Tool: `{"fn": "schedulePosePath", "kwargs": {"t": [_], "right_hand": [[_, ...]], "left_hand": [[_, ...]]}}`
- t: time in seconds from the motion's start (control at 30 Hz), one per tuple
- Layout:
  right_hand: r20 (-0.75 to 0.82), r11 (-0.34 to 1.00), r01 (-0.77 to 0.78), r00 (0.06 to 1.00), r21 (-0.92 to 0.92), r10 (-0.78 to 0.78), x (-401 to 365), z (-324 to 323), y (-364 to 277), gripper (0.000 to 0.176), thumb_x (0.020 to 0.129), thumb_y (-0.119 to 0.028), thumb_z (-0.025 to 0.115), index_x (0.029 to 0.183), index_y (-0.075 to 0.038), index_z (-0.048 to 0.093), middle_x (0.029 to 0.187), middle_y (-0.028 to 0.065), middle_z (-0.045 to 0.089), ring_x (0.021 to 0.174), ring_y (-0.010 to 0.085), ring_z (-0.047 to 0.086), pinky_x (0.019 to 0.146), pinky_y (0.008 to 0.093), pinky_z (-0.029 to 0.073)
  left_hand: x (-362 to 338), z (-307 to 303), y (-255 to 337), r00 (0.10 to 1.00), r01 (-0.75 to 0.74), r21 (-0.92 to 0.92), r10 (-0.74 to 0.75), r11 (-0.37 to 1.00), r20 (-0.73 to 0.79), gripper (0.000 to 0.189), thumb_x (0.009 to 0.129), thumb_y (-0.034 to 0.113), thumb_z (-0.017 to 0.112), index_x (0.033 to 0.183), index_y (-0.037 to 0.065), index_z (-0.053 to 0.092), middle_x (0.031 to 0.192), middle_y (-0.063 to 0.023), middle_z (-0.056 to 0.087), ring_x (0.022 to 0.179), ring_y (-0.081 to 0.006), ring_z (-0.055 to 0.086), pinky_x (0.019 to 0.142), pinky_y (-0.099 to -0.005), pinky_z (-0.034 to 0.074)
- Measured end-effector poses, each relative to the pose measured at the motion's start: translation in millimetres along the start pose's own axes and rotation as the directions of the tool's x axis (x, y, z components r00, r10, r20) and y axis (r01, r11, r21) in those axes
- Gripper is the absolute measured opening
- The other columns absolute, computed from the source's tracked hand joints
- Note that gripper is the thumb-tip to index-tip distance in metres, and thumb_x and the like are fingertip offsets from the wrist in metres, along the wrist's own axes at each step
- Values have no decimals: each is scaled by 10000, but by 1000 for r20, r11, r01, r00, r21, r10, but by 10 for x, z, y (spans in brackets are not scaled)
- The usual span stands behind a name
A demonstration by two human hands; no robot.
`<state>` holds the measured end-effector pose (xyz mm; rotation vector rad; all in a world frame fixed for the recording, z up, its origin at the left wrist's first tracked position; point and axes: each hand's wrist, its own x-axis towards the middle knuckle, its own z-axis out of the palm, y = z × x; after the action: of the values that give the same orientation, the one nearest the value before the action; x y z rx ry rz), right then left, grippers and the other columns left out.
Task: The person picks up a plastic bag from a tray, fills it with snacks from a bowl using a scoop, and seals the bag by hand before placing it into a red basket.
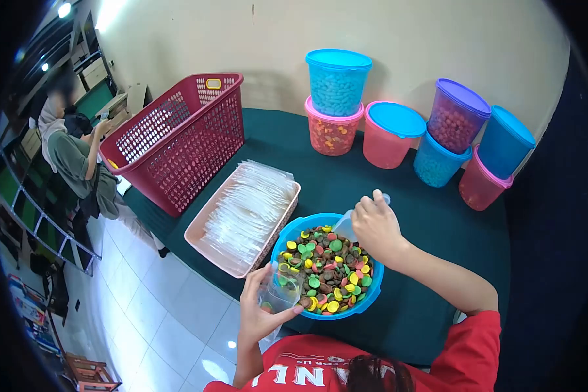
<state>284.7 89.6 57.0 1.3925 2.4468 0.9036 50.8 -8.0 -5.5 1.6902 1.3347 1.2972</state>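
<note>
A round blue tub (368,302) near the table's front edge is filled with brown, yellow, green and pink candy discs (326,271). At its left rim my left hand (258,307) pinches a clear plastic bag (283,294) between thumb and fingers, its mouth tilted over the candy. A few discs show through the bag's side. My right hand (375,225) is closed round the handle of a translucent scoop (345,227) at the tub's upper right. The scoop's front end reaches down to the candy, and my fingers cover most of the handle.
Left of the tub stands a pink basket (199,243) of flat clear bags (251,209), with a large maroon basket (176,157) behind it. Several lidded tubs (389,140) are stacked or standing along the wall. A person (78,157) stands beyond the table's left end.
</note>
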Motion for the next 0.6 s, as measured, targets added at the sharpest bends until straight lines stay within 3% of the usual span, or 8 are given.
{"fn": "schedulePosePath", "kwargs": {"t": [0.07,0.2,0.3,0.33,0.43,0.47,0.53,0.6], "right_hand": [[-235,996,84,969,1,-81,29,125,6,153,706,-144,526,766,-50,632,732,37,571,844,174,501,933,344,263],[-270,994,109,958,12,-102,26,287,-27,186,677,-150,550,826,-50,602,749,7,530,814,143,483,881,351,267],[-309,993,111,946,34,-95,58,351,-23,155,695,-162,551,797,-57,604,737,3,536,806,141,486,857,375,276],[-302,993,115,948,40,-98,54,363,-7,155,695,-162,551,797,-57,604,737,3,536,806,141,486,857,375,276],[-149,927,179,979,330,-137,29,371,69,170,779,-190,540,689,-70,620,669,33,565,764,177,509,846,405,290],[-146,925,185,979,332,-144,14,388,42,170,779,-190,540,689,-70,620,669,33,565,764,177,509,846,405,290],[-57,851,131,991,509,-118,-38,436,-19,195,795,-188,530,677,-59,616,661,47,579,724,189,517,848,421,286],[-36,818,110,993,564,-109,-46,454,-68,208,804,-179,514,676,-49,613,650,63,587,710,200,523,809,422,289]], "left_hand": [[-19,8,-4,998,-62,23,62,998,1,849,464,268,841,1171,-6,459,1070,-128,496,946,-219,513,804,-328,426],[-45,1,4,999,-33,9,33,999,14,885,461,290,828,1205,8,442,1106,-116,477,1009,-228,495,824,-333,402],[-44,-6,-2,998,-62,4,62,998,6,867,463,267,841,1192,6,451,1073,-128,499,944,-218,514,808,-329,424],[-48,-7,-11,998,-68,8,68,998,8,871,465,264,841,1197,7,447,1077,-128,496,949,-217,513,809,-329,425],[-87,-5,-23,1000,-27,-24,27,999,8,891,461,284,835,1210,11,438,1103,-114,474,982,-217,495,815,-331,410],[-96,-5,-25,1000,-2,-61,2,998,3,907,455,306,829,1217,14,433,1124,-101,457,1009,-218,477,819,-332,394],[-108,3,-58,1000,17,-55,-16,998,5,912,456,307,829,1222,15,430,1125,-99,457,1009,-217,476,823,-333,392],[-107,20,-81,1000,11,-41,-10,999,15,912,459,313,829,1222,13,429,1128,-104,457,1007,-221,479,826,-333,391]]}}
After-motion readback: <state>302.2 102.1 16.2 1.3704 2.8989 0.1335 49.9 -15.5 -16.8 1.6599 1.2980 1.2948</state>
